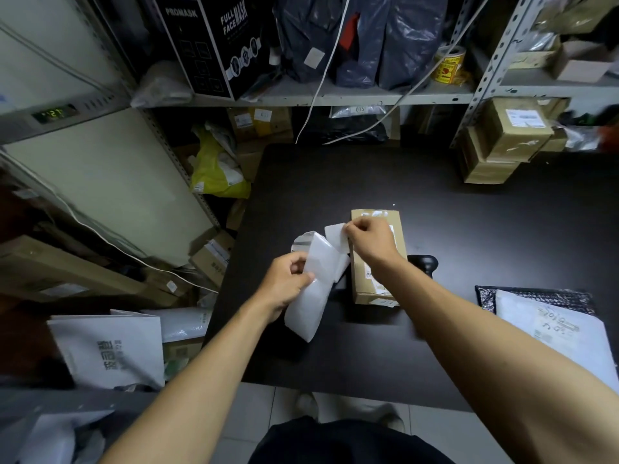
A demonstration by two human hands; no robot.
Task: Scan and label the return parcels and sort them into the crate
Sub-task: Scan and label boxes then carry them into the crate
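A small brown cardboard parcel (pixel 368 283) lies on the black table (pixel 469 222), near its middle. My left hand (pixel 284 286) grips a folded strip of white label backing paper (pixel 310 303) just left of the parcel. My right hand (pixel 368 242) hovers over the parcel's far half and pinches the corner of a white label (pixel 335 234) that stands up from the strip. A black scanner (pixel 423 262) peeks out behind my right forearm, right of the parcel.
A white mailer on a black bubble bag (pixel 552 326) lies at the table's right edge. Shelves behind hold brown boxes (pixel 509 135), dark bags and a black mask box (pixel 214 45). Parcels and a white bag (pixel 110 349) crowd the floor at left.
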